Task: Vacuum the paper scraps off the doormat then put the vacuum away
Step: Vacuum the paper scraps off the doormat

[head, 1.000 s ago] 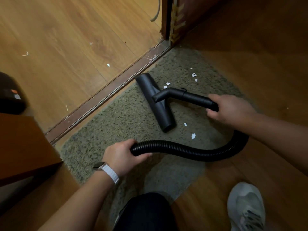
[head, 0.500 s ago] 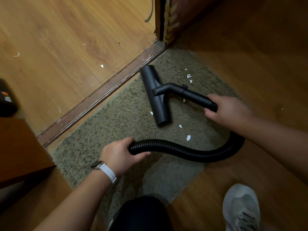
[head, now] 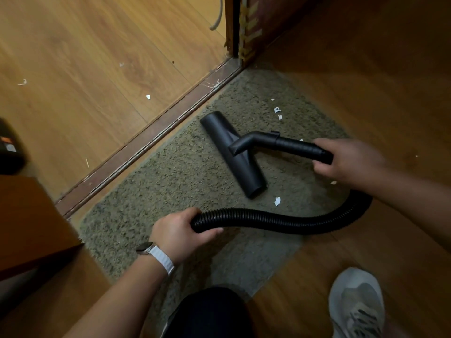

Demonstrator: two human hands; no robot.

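A black vacuum floor nozzle [head: 231, 152] lies flat on the olive-green doormat [head: 170, 181]. My right hand [head: 346, 159] grips the rigid black tube [head: 292, 145] behind the nozzle. My left hand [head: 180, 231], with a white-strapped watch on the wrist, holds the ribbed black hose [head: 280, 222], which curves round to the right. White paper scraps lie on the mat: one [head: 277, 201] just below the nozzle's near end, a few [head: 277, 109] beyond it, one [head: 333, 182] under my right wrist.
A wooden door threshold [head: 151, 135] borders the mat's far side, with a door frame [head: 240, 30] at top. More scraps [head: 148, 96] lie on the floor beyond. Brown furniture [head: 29, 223] stands left, a dark object [head: 9, 147] behind it. My shoe [head: 356, 303] rests bottom right.
The nozzle has slid a little toward me across the mat and swung slightly. Fewer scraps show around it. Both hands keep their grips.
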